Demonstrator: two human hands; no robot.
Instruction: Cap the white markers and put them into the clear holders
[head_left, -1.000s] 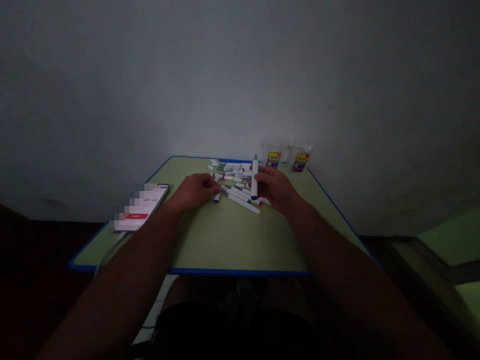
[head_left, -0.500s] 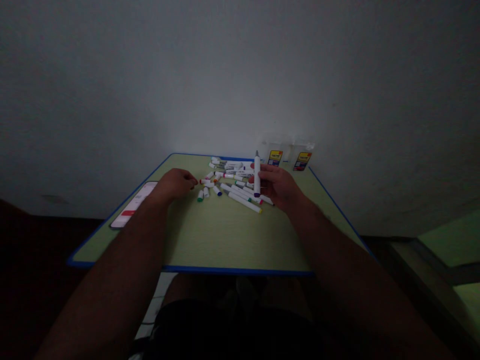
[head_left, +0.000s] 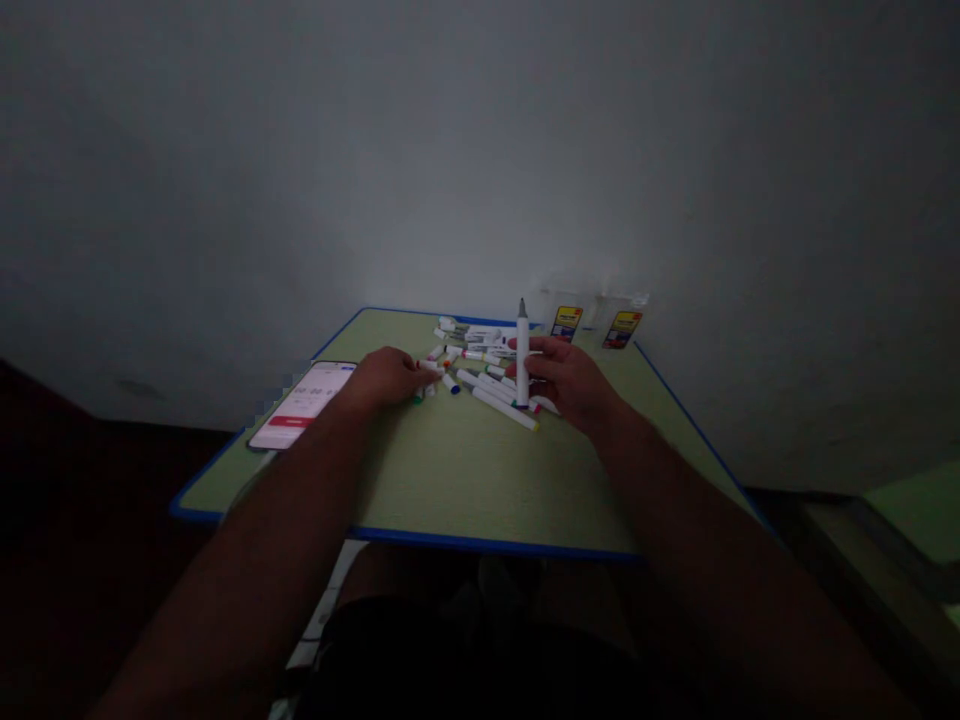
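1. My right hand (head_left: 566,380) has thumb and fingers closed around the barrel of 1 marker (head_left: 523,350), held above the pale green table (head_left: 465,480).
2. That marker's long axis stands nearly upright, its bare nib at the top; it is off to the right of my left fingertips, apart from them.
3. My left hand (head_left: 386,378) is nearer the loose caps (head_left: 435,353), fingers bent and almost together; I cannot tell whether they grip 1.
4. 1 blue-ended cap (head_left: 451,383) lies just right of those fingertips, slanting rightward and toward me.
5. The marker looks white, with a grey collar, dark nib and dark purple base.
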